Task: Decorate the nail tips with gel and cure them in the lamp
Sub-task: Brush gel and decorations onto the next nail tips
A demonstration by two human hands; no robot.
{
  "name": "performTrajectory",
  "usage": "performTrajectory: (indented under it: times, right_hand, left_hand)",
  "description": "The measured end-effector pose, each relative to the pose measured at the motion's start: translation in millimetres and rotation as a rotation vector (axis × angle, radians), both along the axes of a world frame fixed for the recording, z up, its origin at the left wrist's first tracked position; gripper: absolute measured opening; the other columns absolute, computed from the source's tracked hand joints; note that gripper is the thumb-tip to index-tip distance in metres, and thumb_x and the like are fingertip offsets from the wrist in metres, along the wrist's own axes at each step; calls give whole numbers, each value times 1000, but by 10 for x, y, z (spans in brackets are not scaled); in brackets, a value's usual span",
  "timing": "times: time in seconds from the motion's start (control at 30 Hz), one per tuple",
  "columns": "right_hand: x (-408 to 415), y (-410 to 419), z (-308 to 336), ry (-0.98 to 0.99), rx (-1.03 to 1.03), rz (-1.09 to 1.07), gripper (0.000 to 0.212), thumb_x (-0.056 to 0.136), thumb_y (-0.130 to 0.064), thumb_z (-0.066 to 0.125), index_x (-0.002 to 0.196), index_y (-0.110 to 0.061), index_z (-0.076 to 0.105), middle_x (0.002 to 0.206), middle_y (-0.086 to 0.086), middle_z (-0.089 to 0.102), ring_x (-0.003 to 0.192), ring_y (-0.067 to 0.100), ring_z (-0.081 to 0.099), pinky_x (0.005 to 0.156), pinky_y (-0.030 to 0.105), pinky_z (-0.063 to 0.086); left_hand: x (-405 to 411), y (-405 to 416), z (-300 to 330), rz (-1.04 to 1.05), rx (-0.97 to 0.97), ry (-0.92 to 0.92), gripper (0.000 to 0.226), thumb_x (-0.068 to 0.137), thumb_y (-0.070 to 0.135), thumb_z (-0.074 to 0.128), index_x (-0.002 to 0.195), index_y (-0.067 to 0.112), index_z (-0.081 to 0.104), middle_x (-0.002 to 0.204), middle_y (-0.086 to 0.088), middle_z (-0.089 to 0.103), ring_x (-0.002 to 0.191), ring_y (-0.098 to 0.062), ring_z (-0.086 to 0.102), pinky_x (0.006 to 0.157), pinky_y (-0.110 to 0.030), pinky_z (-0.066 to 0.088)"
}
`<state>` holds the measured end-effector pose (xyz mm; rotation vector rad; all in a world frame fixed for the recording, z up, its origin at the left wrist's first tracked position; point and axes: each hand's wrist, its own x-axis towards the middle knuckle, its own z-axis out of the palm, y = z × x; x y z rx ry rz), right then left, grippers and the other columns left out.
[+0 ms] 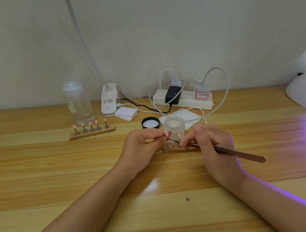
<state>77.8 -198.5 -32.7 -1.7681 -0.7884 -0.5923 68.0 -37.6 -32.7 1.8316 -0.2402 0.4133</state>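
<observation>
Left hand pinches nail tip, right hand grips brush, bristles at the tip; both just in front of open jar, lid left of it

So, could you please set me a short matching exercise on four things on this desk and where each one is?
Things:
1. brush
2. black lid
3. wooden stand with five nail tips
4. curing lamp

Places:
a. far right edge, glowing purple
b. in the right hand
c. in front of the clear bottle
d. left of the open jar

Pairs: 1-b, 2-d, 3-c, 4-a
</observation>
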Motion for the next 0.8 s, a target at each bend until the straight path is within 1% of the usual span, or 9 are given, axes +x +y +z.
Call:
performTrajectory:
  times: [0.1,0.17,0.2,0.33,0.4,0.5,0.6,0.67,0.8]
  right_hand:
    - [9,-15,-8,8,40,7,38,92,-30,31,64,-30,58,60,-12,58,65,2,54,73,24,40]
    - [14,-9,-2,42,29,-2,36,91,-34,32,68,-31,59,63,-8,60,69,6,56,73,29,43]
    - [17,-1,3,55,9,-14,34,91,-36,32,69,-33,58,65,-8,61,72,6,57,73,29,43]
    - [14,23,8,40,-40,-57,29,89,-40,35,70,-40,56,66,-10,62,72,5,56,73,25,42]
    - [14,19,1,38,-38,-54,34,90,-39,35,67,-34,59,64,-15,60,70,7,55,73,25,42]
    - [14,4,-14,21,-19,-24,44,91,-35,35,62,-20,64,61,-23,58,67,5,57,73,25,42]
    - [7,-5,-12,14,29,-5,40,91,-32,33,61,-29,60,57,-14,58,62,4,55,69,23,41]
    - [7,-9,-10,20,52,-6,38,91,-32,34,63,-29,59,58,-10,59,61,5,55,67,23,41]
    - [21,9,-2,33,9,-48,29,90,-36,37,70,-35,58,64,-5,62,69,6,56,69,20,42]
  left_hand:
    - [0,5,3,-5,-15,1,24,77,2,67,95,16,68,78,19,67,78,7,63,70,-6,45]
    - [-2,3,3,-9,-20,-2,23,76,2,67,95,16,68,78,21,67,78,7,63,71,-6,45]
    - [-7,-2,3,-11,-15,-5,23,77,3,67,95,16,68,78,20,67,78,7,63,71,-7,46]
    - [-12,-7,-7,-14,-3,-12,22,77,3,66,96,13,69,81,9,69,79,2,64,73,-9,47]
    - [-5,-1,-8,-12,5,-5,21,78,2,66,95,13,69,82,7,70,81,1,63,73,-10,48]
    - [-3,4,1,-8,19,-4,22,79,2,66,95,16,69,82,10,69,80,5,62,71,-7,45]
    - [-16,1,6,-3,42,-13,23,79,5,65,94,22,69,81,13,68,79,5,61,71,-10,47]
    - [-24,-4,12,-1,50,-7,24,79,5,66,89,26,69,81,15,68,80,5,61,71,-13,49]
    - [-34,-15,23,-8,52,14,23,80,5,65,95,22,68,84,10,68,84,-1,62,75,-23,49]
